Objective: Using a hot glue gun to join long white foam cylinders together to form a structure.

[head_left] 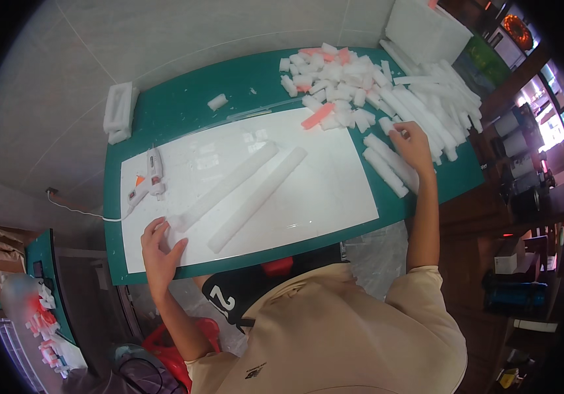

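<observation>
My right hand [413, 146] is at the right of the table, its fingers pinched on a small white foam block [386, 124]. Two short white foam bars [385, 172] lie just below that hand. My left hand [161, 251] rests at the near left of a white board [334, 190], thumb and fingers apart, beside the near end of a long white foam strip [232, 185]. A second long foam strip [257, 199] lies slanted next to it. Farther up the board's left side lies a white glue gun [154, 172] with an orange trigger.
A heap of white and pink foam pieces [341, 82] covers the back right of the green table [183, 92]. Long foam strips [420, 115] are stacked beside it. A white foam frame [120, 110] stands at the left edge. The glue gun's cord [85, 211] runs to the wall.
</observation>
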Demonstrator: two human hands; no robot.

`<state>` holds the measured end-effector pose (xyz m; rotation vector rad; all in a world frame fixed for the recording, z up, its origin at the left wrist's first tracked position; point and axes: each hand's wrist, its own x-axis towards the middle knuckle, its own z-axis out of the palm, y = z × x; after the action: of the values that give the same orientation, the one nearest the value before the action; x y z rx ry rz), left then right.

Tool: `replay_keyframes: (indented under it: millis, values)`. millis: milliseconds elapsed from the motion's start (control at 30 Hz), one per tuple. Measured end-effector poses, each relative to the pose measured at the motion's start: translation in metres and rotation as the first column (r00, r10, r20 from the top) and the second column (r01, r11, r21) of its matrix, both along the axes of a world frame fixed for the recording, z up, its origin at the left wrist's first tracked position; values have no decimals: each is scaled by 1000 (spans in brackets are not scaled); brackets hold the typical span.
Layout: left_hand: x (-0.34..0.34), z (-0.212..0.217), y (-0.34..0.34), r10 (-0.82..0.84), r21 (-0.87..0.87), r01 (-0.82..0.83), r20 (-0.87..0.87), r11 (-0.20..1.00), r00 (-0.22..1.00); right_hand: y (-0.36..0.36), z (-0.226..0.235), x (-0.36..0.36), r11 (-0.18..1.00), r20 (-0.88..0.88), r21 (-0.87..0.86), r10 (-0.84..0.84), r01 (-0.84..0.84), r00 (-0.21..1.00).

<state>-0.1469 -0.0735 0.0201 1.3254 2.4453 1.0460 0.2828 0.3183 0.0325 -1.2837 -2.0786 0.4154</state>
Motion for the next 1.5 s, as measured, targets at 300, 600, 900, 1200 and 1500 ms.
replay_keyframes:
  millis: [300, 600, 900, 1200, 1500]
  values:
    - [-12, 27, -45, 54, 15, -53, -11, 998, 999, -11, 18, -8, 582, -762, -540, -30, -608, 647]
    - [-71, 52, -5, 23, 268, 17, -144, 963, 989, -29, 27, -25, 572, -813, -440, 75, -693, 578]
    - [-123, 19, 67, -273, -101, 254, -282, 962, 920, -49, 40, -131, 429, -813, -465, 140, -775, 565]
    - [-128, 18, 74, -280, -258, 172, -476, 951, 834, -74, 35, -187, 160, -825, -460, 286, -874, 487]
    - [-117, 43, 105, -93, 167, 62, 189, 984, 977, -67, 38, -214, 205, -792, -551, 177, -809, 585]
